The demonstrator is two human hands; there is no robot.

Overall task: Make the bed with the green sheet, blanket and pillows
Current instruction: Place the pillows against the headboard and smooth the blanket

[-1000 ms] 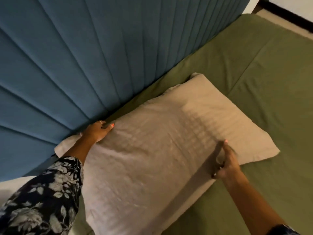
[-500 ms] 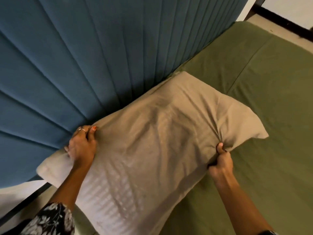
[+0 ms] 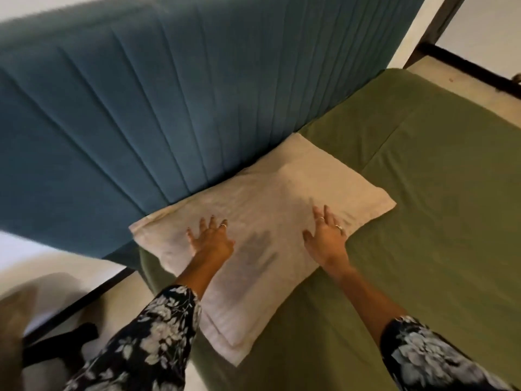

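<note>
A beige pillow (image 3: pixel 270 198) lies flat on the green sheet (image 3: pixel 439 198) at the head of the bed, its long edge against the blue headboard (image 3: pixel 158 114). My left hand (image 3: pixel 212 238) rests palm down on the pillow's left part, fingers spread. On the pillow's right part, near its front edge, my right hand (image 3: pixel 327 235) lies flat with the fingers apart. Neither hand grips the fabric. The sheet is spread smooth over the mattress. No blanket shows in the view.
The padded blue headboard stands upright along the left and back. Pale floor (image 3: pixel 462 86) and a dark frame (image 3: pixel 451 60) lie past the bed's far side. At the lower left are floor, a dark object (image 3: pixel 56 345) and a blurred brown shape (image 3: pixel 11 320).
Both hands have let go of the pillow's pinched edges and now lie flat on top. The pillow has dropped from tilted to flat against the headboard. My view has pulled back.
</note>
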